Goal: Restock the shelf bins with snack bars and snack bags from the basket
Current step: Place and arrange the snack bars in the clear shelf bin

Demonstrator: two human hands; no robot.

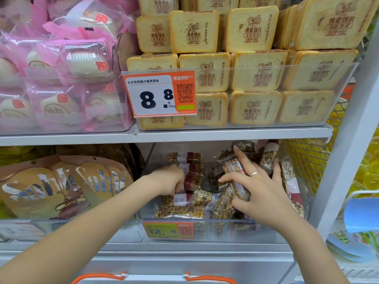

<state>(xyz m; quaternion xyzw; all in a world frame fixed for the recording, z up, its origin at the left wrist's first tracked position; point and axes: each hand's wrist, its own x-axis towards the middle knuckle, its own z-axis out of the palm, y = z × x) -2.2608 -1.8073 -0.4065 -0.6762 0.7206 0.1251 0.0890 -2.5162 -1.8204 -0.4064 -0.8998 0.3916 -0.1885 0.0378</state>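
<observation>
A clear shelf bin (225, 228) on the lower shelf holds several nut snack bars (180, 211) in clear wrappers with dark red bands. My left hand (168, 180) reaches into the bin's left side and its fingers curl round a bar with a red band (191, 182). My right hand (260, 193), a ring on one finger, lies over the pile on the right, with a wrapped bar (238, 181) held between its spread fingers and thumb. Orange basket handles (98, 276) show at the bottom edge; the rest of the basket is out of view.
The upper shelf carries toast-shaped packs (256, 72) behind an orange price tag (160, 93) and pink bun bags (61, 78). Brown Sablé bags (67, 185) fill the bin to the left. A white upright (348, 140) and yellow mesh (307, 160) stand right.
</observation>
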